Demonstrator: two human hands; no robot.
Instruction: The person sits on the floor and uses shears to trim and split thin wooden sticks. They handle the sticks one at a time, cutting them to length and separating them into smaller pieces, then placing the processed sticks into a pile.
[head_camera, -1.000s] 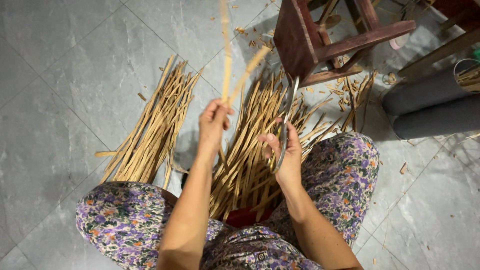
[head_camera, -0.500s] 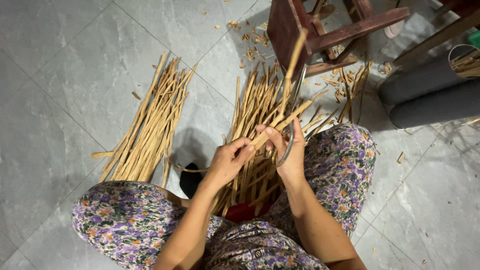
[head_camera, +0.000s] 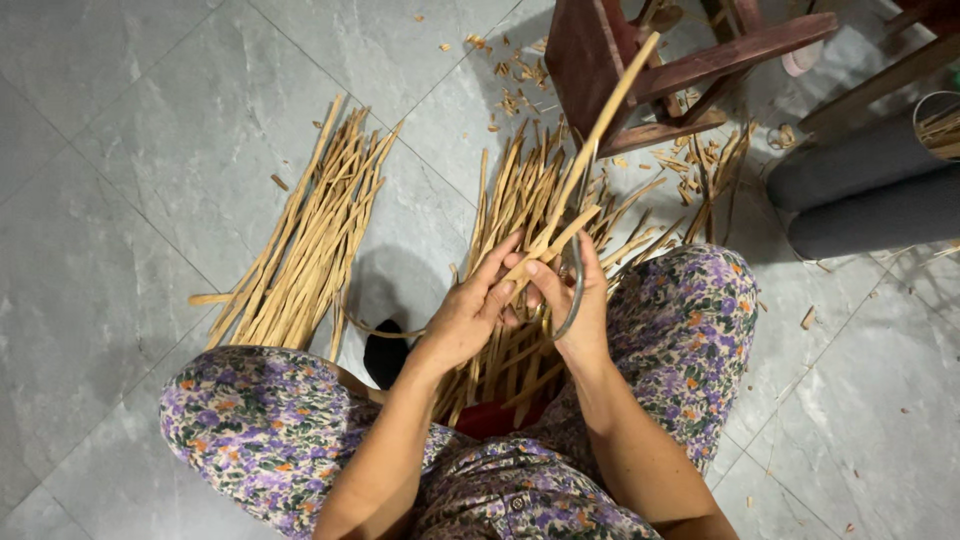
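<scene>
Bamboo strips are what the hands work on: at 9 o'clock from the hands a loose bundle of split strips lies on the grey tiled floor, fanned toward 12 o'clock and well apart from the lap. Moving right, the left hand has its grip closed around the lower part of a single long strip, fingers wrapped over it near its butt end; that strip rises toward 1 o'clock and its tip crosses in front of a dark red wooden stool. Just beside it, the right hand also grips closed, holding a curved metal blade with the thumb pressed on the same strip, so both hands meet touching at one point. Under them a second heap of strips spreads between the flowered knees. As a judgement, the step in hand looks like paring or splitting the held strip, and the next move would call for a steady pull of the strip along the blade, the edge kept turned away from the left fingers. Room is open on the left side, toward 9 and 10 o'clock, where bare tiles lie beyond the bundle; toward 1 and 2 o'clock it is tighter, with the stool's legs, scattered shavings and, at 3 o'clock, two grey rolled shapes near the right knee, which a long swinging strip could catch.
</scene>
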